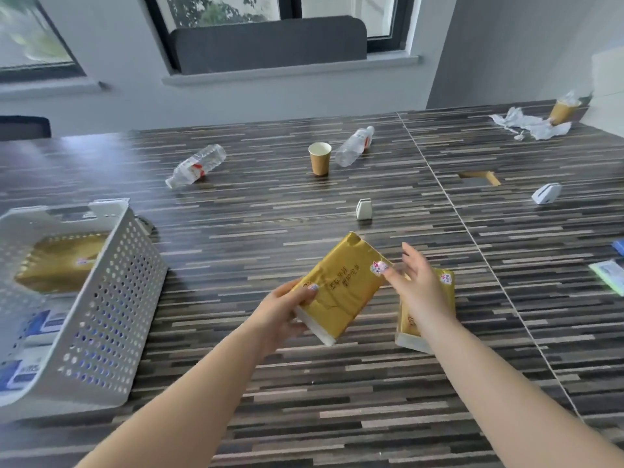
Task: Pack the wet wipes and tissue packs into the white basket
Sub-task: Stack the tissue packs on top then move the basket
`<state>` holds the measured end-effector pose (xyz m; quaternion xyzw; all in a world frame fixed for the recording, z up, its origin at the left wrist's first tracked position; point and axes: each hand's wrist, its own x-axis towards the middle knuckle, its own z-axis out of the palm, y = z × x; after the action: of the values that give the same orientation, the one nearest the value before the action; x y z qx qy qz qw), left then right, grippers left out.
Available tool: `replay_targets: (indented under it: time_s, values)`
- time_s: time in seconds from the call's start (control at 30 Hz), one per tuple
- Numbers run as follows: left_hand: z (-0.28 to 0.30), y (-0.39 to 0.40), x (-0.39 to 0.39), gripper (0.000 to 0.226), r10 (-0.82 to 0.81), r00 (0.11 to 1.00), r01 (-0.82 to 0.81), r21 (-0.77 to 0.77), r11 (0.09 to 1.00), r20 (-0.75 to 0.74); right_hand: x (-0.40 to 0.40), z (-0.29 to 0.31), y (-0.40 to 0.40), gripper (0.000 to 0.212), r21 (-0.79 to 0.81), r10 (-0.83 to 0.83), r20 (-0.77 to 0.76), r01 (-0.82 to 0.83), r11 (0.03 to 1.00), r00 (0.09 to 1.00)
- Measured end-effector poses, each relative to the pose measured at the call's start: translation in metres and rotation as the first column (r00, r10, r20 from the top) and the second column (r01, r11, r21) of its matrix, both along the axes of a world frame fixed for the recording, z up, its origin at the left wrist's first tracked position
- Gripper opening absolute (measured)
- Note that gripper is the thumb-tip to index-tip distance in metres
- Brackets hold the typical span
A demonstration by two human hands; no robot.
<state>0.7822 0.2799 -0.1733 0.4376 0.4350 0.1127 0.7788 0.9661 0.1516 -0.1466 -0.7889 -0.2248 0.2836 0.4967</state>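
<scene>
Three gold tissue packs [341,288], two bottles [197,166], perhaps two cups [319,158].

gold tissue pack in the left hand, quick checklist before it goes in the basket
1. Grip: left hand grips the near end of the gold tissue pack, thumb on top: ok.
2. Right hand let go: fingers open at the pack's far corner; contact cannot tell.
3. Room in the white basket: one gold pack and blue packs already inside, with a gap between them: ok.
4. Path left to the basket: bare table between: ok.
5. Second gold pack on the table under the right hand, not yet packed: not ok.
</scene>
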Motion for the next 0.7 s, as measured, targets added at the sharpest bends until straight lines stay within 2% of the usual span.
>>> replay_targets:
  time_s: [0.13, 0.23, 0.3, 0.37, 0.5, 0.63, 0.7]
  values:
    - [0.016, 0.026, -0.063, 0.046, 0.043, 0.998, -0.043, 0.001, 0.999, 0.042, -0.022, 0.024, 0.046, 0.063, 0.007, 0.235, 0.059, -0.236, 0.972, 0.97]
    - [0.026, 0.04, -0.106, 0.051, 0.052, 0.994, -0.054, 0.024, 0.998, 0.101, -0.061, 0.04, 0.077, 0.059, 0.007, 0.403, -0.002, -0.403, 0.915, 0.915]
    - [0.032, 0.047, -0.122, 0.056, 0.054, 0.989, -0.063, 0.062, 0.996, 0.136, -0.087, 0.048, 0.087, 0.057, 0.008, 0.457, 0.006, -0.457, 0.889, 0.889]
    - [0.038, 0.055, -0.144, 0.058, 0.118, 0.977, -0.14, 0.115, 0.983, 0.179, -0.119, 0.054, 0.101, 0.058, 0.011, 0.46, 0.085, -0.463, 0.886, 0.884]
    - [0.053, 0.067, -0.179, 0.066, 0.292, 0.92, -0.332, 0.125, 0.935, 0.26, -0.169, 0.065, 0.119, 0.059, 0.085, 0.329, 0.163, -0.345, 0.935, 0.93]
    - [0.069, 0.079, -0.223, 0.067, 0.205, 0.943, -0.267, 0.229, 0.936, 0.262, -0.215, 0.073, 0.139, 0.053, 0.123, 0.308, 0.184, -0.333, 0.935, 0.933]
    - [0.073, 0.086, -0.243, 0.065, 0.216, 0.938, -0.286, 0.253, 0.924, 0.271, -0.233, 0.074, 0.146, 0.049, 0.127, 0.306, 0.198, -0.333, 0.934, 0.931]
